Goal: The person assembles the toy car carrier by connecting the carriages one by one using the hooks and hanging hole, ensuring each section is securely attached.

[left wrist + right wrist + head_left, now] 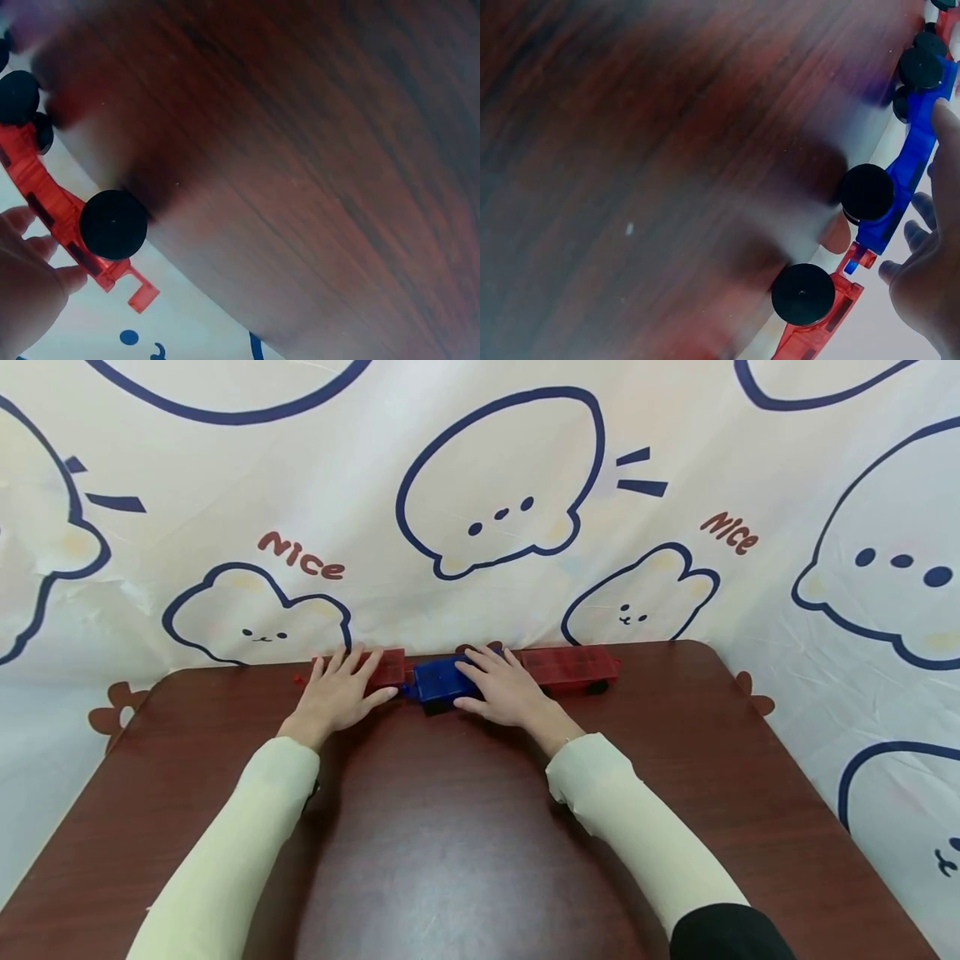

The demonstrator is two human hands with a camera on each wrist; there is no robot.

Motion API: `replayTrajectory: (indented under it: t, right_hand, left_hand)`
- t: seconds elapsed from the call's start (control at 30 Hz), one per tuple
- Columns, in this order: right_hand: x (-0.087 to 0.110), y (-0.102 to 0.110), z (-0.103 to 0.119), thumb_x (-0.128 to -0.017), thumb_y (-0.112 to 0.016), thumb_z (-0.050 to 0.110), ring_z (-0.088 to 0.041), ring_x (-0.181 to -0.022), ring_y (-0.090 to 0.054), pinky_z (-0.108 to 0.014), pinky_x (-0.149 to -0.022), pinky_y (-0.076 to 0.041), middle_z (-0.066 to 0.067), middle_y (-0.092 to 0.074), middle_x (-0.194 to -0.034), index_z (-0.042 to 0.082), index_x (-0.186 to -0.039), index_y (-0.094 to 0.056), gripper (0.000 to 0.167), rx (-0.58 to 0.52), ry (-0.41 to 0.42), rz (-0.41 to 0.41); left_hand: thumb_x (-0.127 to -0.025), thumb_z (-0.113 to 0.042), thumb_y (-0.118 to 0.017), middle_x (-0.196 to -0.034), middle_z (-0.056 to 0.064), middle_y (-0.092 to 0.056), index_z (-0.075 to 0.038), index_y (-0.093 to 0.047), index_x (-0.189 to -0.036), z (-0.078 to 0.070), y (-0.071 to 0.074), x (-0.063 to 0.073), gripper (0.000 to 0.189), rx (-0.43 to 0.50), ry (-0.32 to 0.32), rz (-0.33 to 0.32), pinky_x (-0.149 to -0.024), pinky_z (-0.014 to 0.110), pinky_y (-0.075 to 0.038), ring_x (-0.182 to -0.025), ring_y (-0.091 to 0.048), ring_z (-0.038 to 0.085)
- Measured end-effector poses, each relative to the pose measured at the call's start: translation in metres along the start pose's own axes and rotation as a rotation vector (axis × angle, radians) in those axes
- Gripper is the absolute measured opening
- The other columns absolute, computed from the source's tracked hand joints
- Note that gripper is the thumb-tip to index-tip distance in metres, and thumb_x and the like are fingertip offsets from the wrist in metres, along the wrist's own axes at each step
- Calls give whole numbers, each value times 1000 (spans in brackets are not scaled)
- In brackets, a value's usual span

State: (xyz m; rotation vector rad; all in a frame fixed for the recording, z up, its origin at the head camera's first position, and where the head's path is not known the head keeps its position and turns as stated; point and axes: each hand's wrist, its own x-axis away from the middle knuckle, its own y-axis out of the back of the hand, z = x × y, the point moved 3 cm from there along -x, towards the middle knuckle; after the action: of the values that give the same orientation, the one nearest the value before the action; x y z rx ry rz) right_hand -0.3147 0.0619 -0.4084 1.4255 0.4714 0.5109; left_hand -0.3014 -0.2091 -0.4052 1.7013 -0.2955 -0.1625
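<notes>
I see the blue car (437, 682) near the worktop's (480, 827) far edge, left red car (388, 668) and right red car (570, 667) flanking it; probably lining-up, next move wants gentle, even pressure. Left hand (335, 697) spread on the red left of blue, right hand (506, 689) spread on blue, neither clamped. Cloth (502, 443) behind blue limits backward pushing.

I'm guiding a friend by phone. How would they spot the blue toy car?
Look to the far edge of the brown table. There, between two red cars, sits the blue car, partly covered by the right hand. No other car is blue.
</notes>
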Motion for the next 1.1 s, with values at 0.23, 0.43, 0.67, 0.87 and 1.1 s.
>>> replayTrajectory:
  t: [0.23,0.43,0.67,0.87,1.1]
  right_hand:
    - [-9,0,3,-101,-44,64,-26,-155,-11,-57,-122,-8,-4,-20,-168,23,-161,-31,74,47,0,19]
    - [-15,-3,5,-98,-40,71,-27,-155,-10,-57,-122,-7,-4,-21,-168,25,-162,-30,79,66,-8,22]
    - [-19,-11,8,-97,-36,74,-27,-156,-4,-58,-121,-3,-4,-19,-169,28,-163,-24,81,71,-7,24]
    - [-18,-15,7,-99,-31,73,-27,-156,-3,-58,-121,-1,-3,-11,-170,30,-164,-17,80,102,-40,54]
    - [-18,-16,7,-101,-26,71,-26,-156,-3,-58,-121,-4,-3,-9,-171,29,-164,-15,77,139,-39,47]
  left_hand:
    - [-99,-66,-43,-167,25,-7,-16,-12,-164,1,-2,-7,88,-18,18,16,-116,69,4,-151,0,50]
    - [-99,-67,-43,-167,24,-6,-17,-10,-165,0,-5,-10,89,-23,23,32,-115,70,5,-151,2,50]
    - [-99,-67,-41,-167,23,-5,-18,-10,-165,0,-9,-12,88,-39,26,33,-113,72,5,-151,1,49]
    - [-101,-66,-39,-167,23,-4,-16,-11,-165,2,-10,-13,86,-29,28,30,-114,71,6,-152,1,48]
    - [-104,-59,-38,-167,24,-6,-14,-12,-164,6,-10,-10,79,-35,9,14,-114,72,4,-151,1,49]
